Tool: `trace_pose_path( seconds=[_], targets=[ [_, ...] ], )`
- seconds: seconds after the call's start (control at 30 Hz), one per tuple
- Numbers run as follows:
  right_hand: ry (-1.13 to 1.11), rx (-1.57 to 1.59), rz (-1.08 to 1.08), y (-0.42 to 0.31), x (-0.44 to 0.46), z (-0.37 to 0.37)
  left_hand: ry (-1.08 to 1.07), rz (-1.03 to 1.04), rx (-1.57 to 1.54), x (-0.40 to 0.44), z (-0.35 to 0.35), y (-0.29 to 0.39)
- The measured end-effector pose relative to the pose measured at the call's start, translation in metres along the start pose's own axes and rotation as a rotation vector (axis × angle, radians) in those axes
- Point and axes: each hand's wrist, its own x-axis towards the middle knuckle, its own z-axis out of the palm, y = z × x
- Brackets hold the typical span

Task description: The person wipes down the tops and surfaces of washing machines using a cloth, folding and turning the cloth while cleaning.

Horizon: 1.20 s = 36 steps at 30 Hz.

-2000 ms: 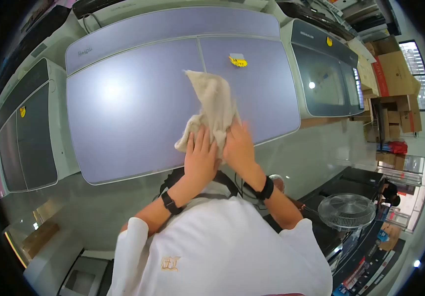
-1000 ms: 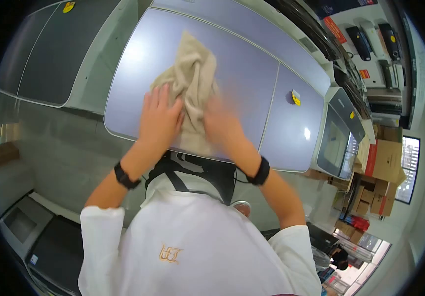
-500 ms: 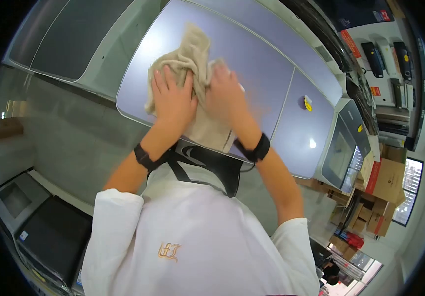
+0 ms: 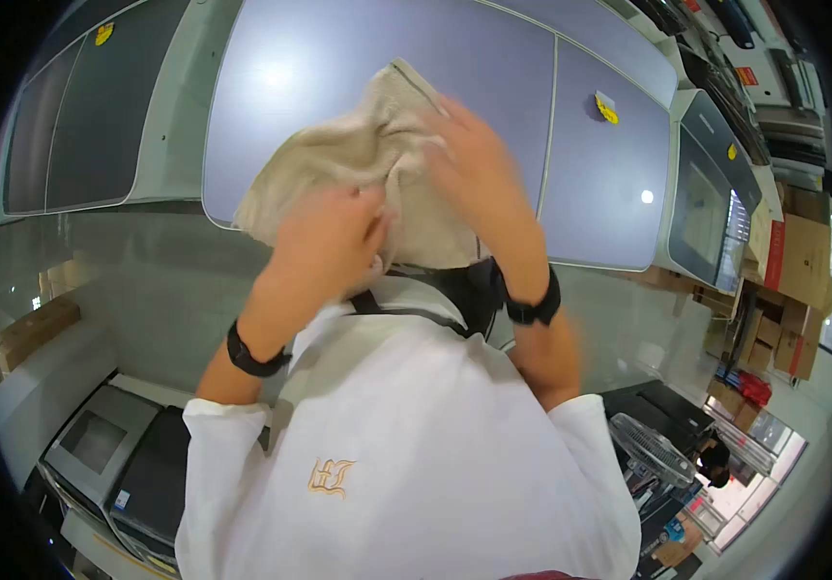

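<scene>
Touching cloth (image 4: 363, 150): L hand (image 4: 327, 237), blurry.

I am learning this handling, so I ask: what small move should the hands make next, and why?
Perhaps draw the right hand gently away from the left hand, to flatten the beige cloth: its folds show between them, although blur hides the exact grip.

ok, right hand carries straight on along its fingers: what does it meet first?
The beige cloth, bunched at the fingertips of the right hand; just beyond its edge lies the lavender panel. Blur and a single view leave contact and depth unclear.
</scene>
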Motion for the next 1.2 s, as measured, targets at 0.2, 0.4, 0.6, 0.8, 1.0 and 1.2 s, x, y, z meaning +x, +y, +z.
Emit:
trace_pose_path(
  seconds=[0.2,0.4,0.6,0.8,1.0,1.2],
  targets=[
    [-0.112,-0.322,0.500,0.007,-0.076,-0.018,0.673,0.309,0.277,0.078,0.004,-0.039],
    [-0.105,-0.272,0.445,0.020,-0.096,0.003,0.414,0.278,0.377,0.130,0.012,-0.034],
    [0.045,0.093,0.654,0.007,-0.093,-0.027,0.197,0.312,0.050,0.114,-0.008,-0.031],
    [0.446,0.104,0.334,-0.028,-0.083,-0.084,0.496,0.245,-0.253,0.012,-0.067,0.004],
    [0.576,-0.251,-0.187,0.003,-0.011,-0.088,0.826,0.251,-0.049,0.025,-0.069,-0.026],
    [0.530,-0.529,-0.232,0.013,0.037,-0.044,0.949,0.070,0.565,0.081,-0.045,-0.080]
  ],
)
